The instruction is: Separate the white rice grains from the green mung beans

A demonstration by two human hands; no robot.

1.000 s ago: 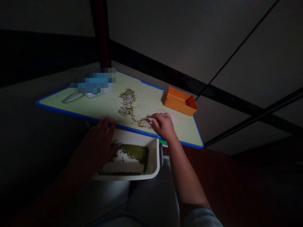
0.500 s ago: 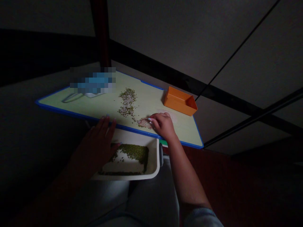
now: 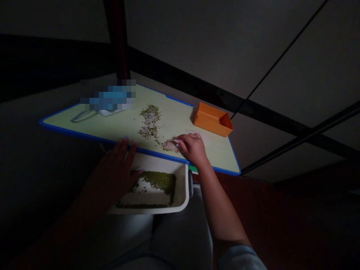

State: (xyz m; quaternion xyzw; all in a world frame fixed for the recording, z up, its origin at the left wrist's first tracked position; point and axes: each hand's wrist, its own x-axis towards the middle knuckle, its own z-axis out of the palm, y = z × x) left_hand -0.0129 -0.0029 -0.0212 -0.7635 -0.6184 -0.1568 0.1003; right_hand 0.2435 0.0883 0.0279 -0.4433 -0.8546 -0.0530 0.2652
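Observation:
My right hand (image 3: 193, 149) rests low over the pale board (image 3: 118, 129) with its thumb and fingers pinched together. Whatever the fingertips hold, if anything, is too small to make out. Just left of them lies a small pinkish-white patch of grains (image 3: 168, 145) with a few green ones. Farther up the board spreads a loose pile of mixed green and whitish grains (image 3: 151, 120). My left hand (image 3: 115, 168) is in shadow with its fingers stretched out at the board's near edge. Its thumb reaches over a white bin (image 3: 184, 187) holding green grains (image 3: 161, 180), and it grips nothing I can see.
An orange open box (image 3: 209, 125) stands at the board's far right. At the far left is a blue-and-white thing (image 3: 111, 98), blurred out, with a loop or cord. Cabinet panels (image 3: 225, 48) rise behind the board. My legs are under the bin.
The whole view has shifted slightly left. Both hands keep nearly the same pose and place on the board, and the grains look much the same.

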